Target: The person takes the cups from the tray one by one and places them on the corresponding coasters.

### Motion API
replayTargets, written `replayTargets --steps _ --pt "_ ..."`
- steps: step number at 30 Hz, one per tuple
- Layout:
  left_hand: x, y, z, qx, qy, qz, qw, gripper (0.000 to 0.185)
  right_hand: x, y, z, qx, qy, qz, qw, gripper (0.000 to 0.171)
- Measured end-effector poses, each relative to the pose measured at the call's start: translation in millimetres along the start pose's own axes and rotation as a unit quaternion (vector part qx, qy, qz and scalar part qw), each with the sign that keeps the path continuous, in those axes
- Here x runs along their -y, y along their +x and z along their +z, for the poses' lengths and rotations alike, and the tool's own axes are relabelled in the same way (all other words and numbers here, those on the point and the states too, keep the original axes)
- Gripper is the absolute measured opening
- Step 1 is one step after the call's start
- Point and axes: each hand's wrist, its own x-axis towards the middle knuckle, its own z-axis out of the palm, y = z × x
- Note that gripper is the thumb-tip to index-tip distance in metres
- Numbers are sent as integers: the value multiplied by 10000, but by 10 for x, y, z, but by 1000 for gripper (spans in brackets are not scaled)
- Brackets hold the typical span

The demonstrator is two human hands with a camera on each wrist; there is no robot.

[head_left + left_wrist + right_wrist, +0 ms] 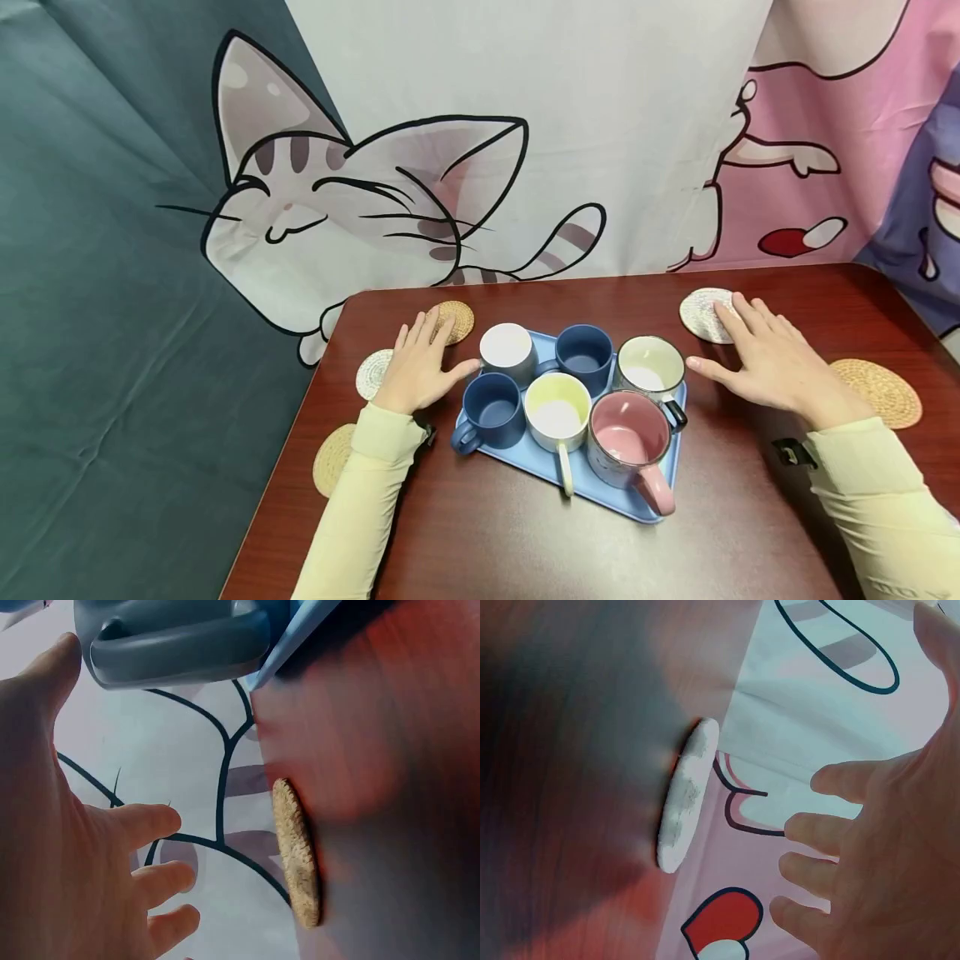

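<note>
A blue tray [525, 460] in the middle of the table carries several mugs. On it stand a white mug [509, 353], two dark blue mugs, one at the back [584, 358] and one at the left front [492, 410], a yellow-lined mug [558, 410], a cream mug [651, 365] with a black handle, and a large pink mug [628, 437]. My left hand [418, 371] is spread at the tray's left, thumb near the white mug. To the right, my right hand [772, 358] hovers with fingers straight beside a white round coaster [705, 315]. Both hands hold nothing.
A tan coaster [457, 322] lies by the left fingertips, with a white one [372, 375] and a pale yellow one [332, 460] along the table's left edge. Another woven coaster [879, 392] lies beyond the right wrist. Behind the table [720, 517] hangs a cartoon-printed cloth [637, 100].
</note>
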Motion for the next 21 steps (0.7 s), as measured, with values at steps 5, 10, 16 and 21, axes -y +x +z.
replayTargets --steps 5,10,16,21 --pt "17 -74 21 -86 -408 167 9990 85 7 -94 -7 -124 170 -81 9997 93" --pt "34 -165 23 -131 -982 140 9950 58 123 -243 49 -605 292 -194 9976 72" --pt "27 -279 56 115 -1478 -141 9888 28 309 -446 177 -484 566 118 9972 33" --pt "16 -327 145 691 -1979 -328 9772 15 463 -604 321 107 909 319 9953 32"
